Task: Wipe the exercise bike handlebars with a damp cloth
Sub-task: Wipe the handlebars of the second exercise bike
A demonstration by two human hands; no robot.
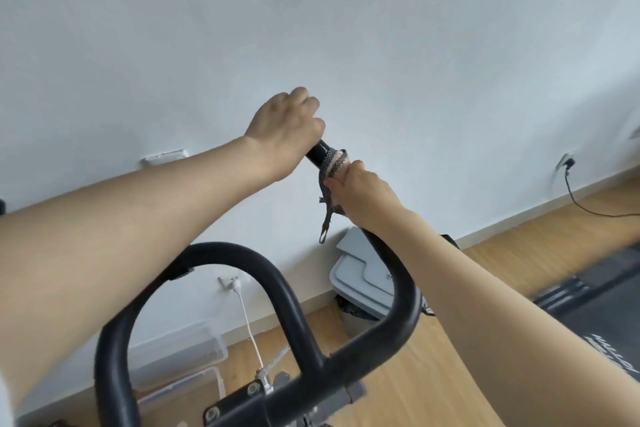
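Behind both sets of fingers: white wall [381, 28]. Running up into the fingers: black handlebars [235, 253], looped tube, one end rising through both grips. At the bar tip: left hand [282, 128], fingers curled fully round the tube. Just below the left fingers, not touching them: right hand [363, 192], fingers clenched round the cloth [334, 161] and the bar. At the right fingertips: dark checked fabric with a pale stripe, wound on the bar, tail hanging down.

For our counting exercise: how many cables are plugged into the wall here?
2. A white cable hangs from a wall socket seen inside the handlebars loop; a black cable leaves a socket at far right. Others may be hidden.
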